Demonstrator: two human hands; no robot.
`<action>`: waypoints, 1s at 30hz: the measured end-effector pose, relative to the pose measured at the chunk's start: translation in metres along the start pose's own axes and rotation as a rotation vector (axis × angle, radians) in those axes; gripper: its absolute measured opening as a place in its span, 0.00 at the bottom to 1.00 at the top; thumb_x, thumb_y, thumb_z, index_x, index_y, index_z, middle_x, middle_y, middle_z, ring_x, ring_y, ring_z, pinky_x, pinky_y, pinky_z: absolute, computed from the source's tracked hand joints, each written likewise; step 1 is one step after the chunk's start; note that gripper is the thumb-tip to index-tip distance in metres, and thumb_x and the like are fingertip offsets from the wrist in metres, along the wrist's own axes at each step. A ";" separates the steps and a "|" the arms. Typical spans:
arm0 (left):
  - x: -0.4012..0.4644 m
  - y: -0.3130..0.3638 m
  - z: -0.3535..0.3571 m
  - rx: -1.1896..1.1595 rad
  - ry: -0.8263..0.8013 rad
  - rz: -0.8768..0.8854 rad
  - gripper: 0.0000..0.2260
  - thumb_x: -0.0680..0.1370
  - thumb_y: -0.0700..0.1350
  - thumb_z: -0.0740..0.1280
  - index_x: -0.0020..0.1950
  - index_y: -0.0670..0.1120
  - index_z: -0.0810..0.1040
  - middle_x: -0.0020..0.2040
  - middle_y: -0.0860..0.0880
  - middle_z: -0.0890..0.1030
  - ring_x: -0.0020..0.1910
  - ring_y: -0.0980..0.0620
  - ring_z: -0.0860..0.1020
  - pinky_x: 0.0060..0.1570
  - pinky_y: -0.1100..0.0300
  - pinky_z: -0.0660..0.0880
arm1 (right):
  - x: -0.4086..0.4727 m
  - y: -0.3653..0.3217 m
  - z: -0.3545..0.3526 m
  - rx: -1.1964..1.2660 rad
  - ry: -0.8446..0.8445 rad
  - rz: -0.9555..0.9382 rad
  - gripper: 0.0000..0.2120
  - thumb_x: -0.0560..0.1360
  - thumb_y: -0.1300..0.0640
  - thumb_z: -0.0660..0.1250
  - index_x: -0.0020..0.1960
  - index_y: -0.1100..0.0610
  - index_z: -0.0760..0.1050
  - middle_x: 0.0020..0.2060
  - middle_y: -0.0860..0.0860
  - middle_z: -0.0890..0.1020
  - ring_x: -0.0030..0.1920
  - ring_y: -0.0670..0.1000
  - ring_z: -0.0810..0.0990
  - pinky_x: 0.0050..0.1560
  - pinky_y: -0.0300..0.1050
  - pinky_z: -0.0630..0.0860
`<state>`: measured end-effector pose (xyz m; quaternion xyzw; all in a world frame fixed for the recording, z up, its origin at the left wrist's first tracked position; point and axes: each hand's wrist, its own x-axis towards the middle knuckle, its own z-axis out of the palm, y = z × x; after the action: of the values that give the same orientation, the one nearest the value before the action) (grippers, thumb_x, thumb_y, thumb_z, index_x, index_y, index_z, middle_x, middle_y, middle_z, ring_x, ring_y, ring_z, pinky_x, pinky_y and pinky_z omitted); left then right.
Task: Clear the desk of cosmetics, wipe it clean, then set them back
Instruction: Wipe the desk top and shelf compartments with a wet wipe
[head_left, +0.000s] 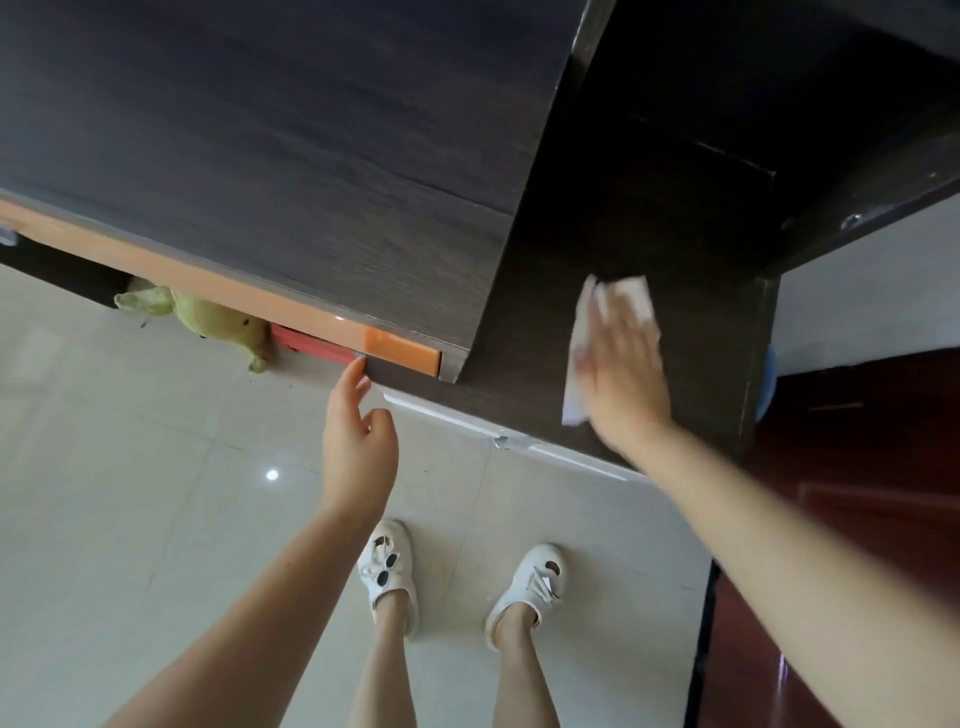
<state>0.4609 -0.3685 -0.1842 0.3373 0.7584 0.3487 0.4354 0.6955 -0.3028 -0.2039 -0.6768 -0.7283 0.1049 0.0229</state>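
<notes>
**A:** Far left: what's lying under the dark wood-grain desk (597, 218)?

**B:** A green plush toy (218, 325) is sitting there, beside the glossy orange drawer front (400, 351).

**A:** Left hand (358, 441)?

**B:** It's hanging open, fingers relaxed, holding nothing, with its fingertips just at the desk's front edge.

**A:** Right hand (623, 374)?

**B:** Blurred. It's lying flat, fingers straight, pressing a white folded tissue (577, 384) onto the desktop near the front edge.

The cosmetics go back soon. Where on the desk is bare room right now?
The raised desk top is bare across the view. The lower desk surface is free behind the right hand; crowded only where that hand presses the white cloth.
</notes>
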 end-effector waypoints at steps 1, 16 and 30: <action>0.000 -0.001 -0.002 -0.017 -0.004 -0.014 0.24 0.77 0.33 0.52 0.71 0.50 0.62 0.68 0.51 0.69 0.63 0.60 0.67 0.51 0.68 0.70 | -0.028 -0.014 0.006 0.007 -0.006 -0.116 0.25 0.79 0.56 0.49 0.75 0.58 0.51 0.73 0.58 0.61 0.74 0.57 0.59 0.72 0.58 0.54; -0.001 -0.016 -0.015 -0.064 -0.022 -0.033 0.21 0.73 0.30 0.53 0.61 0.46 0.74 0.55 0.49 0.79 0.56 0.53 0.75 0.55 0.60 0.70 | -0.039 -0.160 0.040 0.286 -0.065 -0.524 0.26 0.74 0.66 0.45 0.69 0.60 0.66 0.68 0.56 0.71 0.70 0.56 0.67 0.73 0.47 0.54; -0.049 0.015 0.059 0.376 -0.276 0.658 0.16 0.75 0.43 0.52 0.60 0.44 0.72 0.55 0.44 0.76 0.53 0.52 0.70 0.52 0.64 0.67 | -0.075 0.056 -0.007 0.029 -0.031 0.337 0.27 0.79 0.48 0.44 0.75 0.57 0.46 0.75 0.59 0.53 0.76 0.57 0.48 0.73 0.61 0.49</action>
<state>0.5367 -0.3864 -0.1730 0.6794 0.5948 0.2763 0.3290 0.7575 -0.3727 -0.1993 -0.7871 -0.6034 0.1281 0.0037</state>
